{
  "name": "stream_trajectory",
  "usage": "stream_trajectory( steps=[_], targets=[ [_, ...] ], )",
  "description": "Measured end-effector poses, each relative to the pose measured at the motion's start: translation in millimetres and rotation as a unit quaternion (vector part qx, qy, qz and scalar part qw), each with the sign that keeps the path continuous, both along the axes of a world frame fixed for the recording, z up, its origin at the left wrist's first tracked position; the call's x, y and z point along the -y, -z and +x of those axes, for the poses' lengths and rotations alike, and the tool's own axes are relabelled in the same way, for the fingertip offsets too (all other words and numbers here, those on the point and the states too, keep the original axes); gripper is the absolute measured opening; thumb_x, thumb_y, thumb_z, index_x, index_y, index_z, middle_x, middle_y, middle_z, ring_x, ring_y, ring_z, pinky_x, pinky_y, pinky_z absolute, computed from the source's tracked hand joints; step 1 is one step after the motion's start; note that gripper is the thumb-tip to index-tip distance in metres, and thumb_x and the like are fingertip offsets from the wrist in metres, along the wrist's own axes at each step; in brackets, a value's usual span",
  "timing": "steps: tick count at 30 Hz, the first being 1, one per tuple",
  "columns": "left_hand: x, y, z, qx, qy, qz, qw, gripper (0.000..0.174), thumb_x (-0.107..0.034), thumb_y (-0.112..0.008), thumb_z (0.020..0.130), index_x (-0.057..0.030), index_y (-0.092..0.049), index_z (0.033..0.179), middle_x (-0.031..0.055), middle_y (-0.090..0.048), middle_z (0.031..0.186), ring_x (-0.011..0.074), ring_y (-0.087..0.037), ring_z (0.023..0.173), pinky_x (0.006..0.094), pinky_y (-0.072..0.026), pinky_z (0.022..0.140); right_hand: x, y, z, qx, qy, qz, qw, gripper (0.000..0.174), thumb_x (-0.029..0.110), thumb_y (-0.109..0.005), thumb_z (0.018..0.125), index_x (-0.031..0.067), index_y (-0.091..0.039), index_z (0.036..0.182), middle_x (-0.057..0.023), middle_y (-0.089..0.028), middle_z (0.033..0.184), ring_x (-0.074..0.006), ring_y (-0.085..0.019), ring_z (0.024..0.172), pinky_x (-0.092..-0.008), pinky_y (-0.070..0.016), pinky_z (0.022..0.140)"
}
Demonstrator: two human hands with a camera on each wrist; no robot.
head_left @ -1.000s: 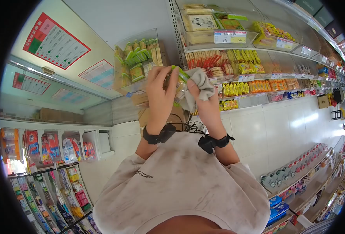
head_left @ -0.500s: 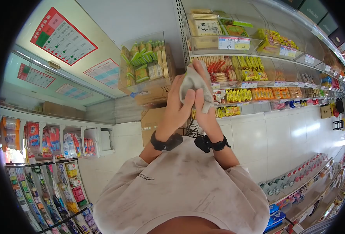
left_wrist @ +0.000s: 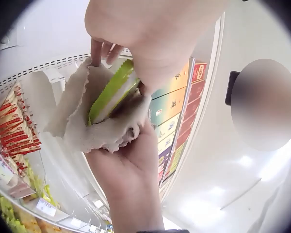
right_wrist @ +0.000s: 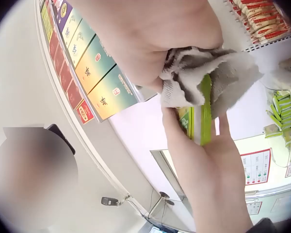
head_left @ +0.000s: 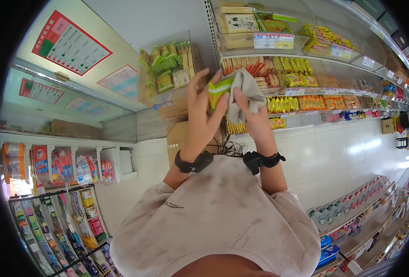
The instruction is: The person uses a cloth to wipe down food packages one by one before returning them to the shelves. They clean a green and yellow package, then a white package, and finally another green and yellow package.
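Observation:
A green snack packet (head_left: 219, 94) with a pale stripe and a crimped edge is between both hands, in front of the shelves. My left hand (head_left: 201, 107) pinches one end of it, thumb against fingers. In my right hand (head_left: 257, 123) is a grey cloth (head_left: 246, 90), folded over the packet's other end with the thumb on top. The left wrist view shows the packet (left_wrist: 111, 94) lying within the folds of the cloth (left_wrist: 77, 104). From the right wrist, the cloth (right_wrist: 223, 80) covers the packet's upper part, while the left hand (right_wrist: 208, 167) grips its lower part.
Beyond the left hand stands a clear bin (head_left: 165, 94) of similar green packets, above a cardboard box (head_left: 179, 138). Shelves with clear dividers and wrapped snacks (head_left: 297, 69) run along the right. A glass cabinet (head_left: 75, 111) is at the left.
The cloth first lay at the packet's right side, then hid it with both hands pressed together. Now the hands are farther apart and the packet's green end shows again.

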State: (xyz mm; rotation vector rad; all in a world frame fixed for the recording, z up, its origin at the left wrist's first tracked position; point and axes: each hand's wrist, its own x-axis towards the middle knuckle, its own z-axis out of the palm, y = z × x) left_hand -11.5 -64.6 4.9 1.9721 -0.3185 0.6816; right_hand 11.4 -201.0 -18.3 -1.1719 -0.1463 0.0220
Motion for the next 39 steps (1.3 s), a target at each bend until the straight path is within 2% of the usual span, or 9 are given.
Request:
stream_trajectory(
  steps=[2,8,12,19,25,28,32,35,39],
  targets=[
    [-12,11,11,0.011,-0.008,-0.005,1.0,0.034,-0.006,-0.072,0.087,0.0007,-0.066,0.12,0.0105,-0.059,0.12,0.0215,-0.058,0.109,0.0326,-0.047,0.094,0,-1,0,0.009,-0.002,-0.002,1.0,0.034,0.027,-0.068,0.096,0.0007,-0.064,0.117,0.0012,-0.064,0.096,-0.0054,-0.056,0.085,-0.023,-0.0469,0.075],
    [-27,6,0,-0.125,0.112,-0.292,0.942,0.022,0.0,-0.07,0.091,0.0053,-0.066,0.112,0.0053,-0.064,0.104,0.011,-0.061,0.095,0.027,-0.05,0.086,-2,0,4,-0.031,0.026,0.031,0.999,0.033,0.026,-0.069,0.096,0.0016,-0.063,0.117,0.003,-0.064,0.095,-0.0043,-0.055,0.084,-0.0225,-0.0457,0.073],
    [-30,14,1,-0.101,0.055,-0.315,0.942,0.016,-0.002,-0.067,0.094,0.0067,-0.067,0.108,0.003,-0.061,0.098,0.008,-0.058,0.089,0.0235,-0.0471,0.082,-2,1,1,-0.059,-0.028,0.045,0.997,0.036,0.025,-0.069,0.095,0.0017,-0.062,0.121,0.0013,-0.065,0.096,-0.0051,-0.056,0.087,-0.0226,-0.046,0.077],
    [-37,11,1,-0.081,-0.008,-0.332,0.94,0.015,-0.007,-0.067,0.096,0.0048,-0.069,0.105,-0.0001,-0.062,0.095,0.0056,-0.057,0.09,0.0206,-0.0442,0.081,-2,1,-4,0.014,-0.046,-0.14,0.989,0.035,0.024,-0.07,0.095,0.0004,-0.062,0.119,-0.0016,-0.066,0.101,-0.006,-0.056,0.093,-0.0246,-0.0473,0.08],
    [-36,13,3,-0.091,-0.033,-0.376,0.922,0.02,-0.014,-0.068,0.096,0.0024,-0.067,0.108,0.0014,-0.065,0.099,0.0061,-0.058,0.092,0.0219,-0.0447,0.082,2,8,7,-0.032,0.074,0.014,0.997,0.036,0.026,-0.068,0.097,-0.0011,-0.062,0.12,-0.0012,-0.066,0.103,-0.0053,-0.055,0.093,-0.0232,-0.0461,0.079],
    [-38,14,5,-0.088,-0.037,-0.37,0.924,0.021,-0.015,-0.069,0.096,0.0019,-0.065,0.109,0.0016,-0.066,0.1,0.0062,-0.058,0.092,0.0221,-0.0448,0.082,1,10,-2,-0.11,0.047,0.049,0.992,0.039,0.026,-0.069,0.096,-0.0011,-0.061,0.122,-0.0001,-0.065,0.105,-0.0054,-0.055,0.094,-0.0224,-0.0461,0.079],
    [-33,15,6,-0.092,-0.043,-0.347,0.932,0.023,-0.016,-0.069,0.096,0.0021,-0.062,0.108,0.003,-0.066,0.096,0.0071,-0.059,0.09,0.0227,-0.0478,0.079,-6,-1,-12,-0.028,-0.038,-0.025,0.999,0.039,0.024,-0.07,0.095,0.0002,-0.06,0.124,0.0005,-0.065,0.107,-0.0051,-0.055,0.094,-0.0233,-0.0475,0.081],
    [-31,13,5,-0.105,-0.032,-0.326,0.939,0.027,-0.016,-0.069,0.096,0.0027,-0.061,0.113,0.0019,-0.064,0.096,0.0069,-0.059,0.09,0.0226,-0.0479,0.078,-6,5,-10,0.005,-0.033,-0.059,0.998,0.035,0.012,-0.067,0.094,0.0007,-0.059,0.127,-0.0043,-0.068,0.109,-0.0112,-0.061,0.097,-0.0262,-0.0491,0.083],
    [-28,14,10,-0.148,0.025,-0.322,0.935,0.041,-0.016,-0.067,0.097,0.0064,-0.052,0.129,0.0076,-0.066,0.11,0.0103,-0.061,0.099,0.0253,-0.0489,0.086,-10,9,-3,0.231,0.054,-0.266,0.934,0.041,-0.001,-0.06,0.089,0.0013,-0.057,0.13,-0.0156,-0.066,0.118,-0.0258,-0.065,0.109,-0.0319,-0.0502,0.089]
  ],
)
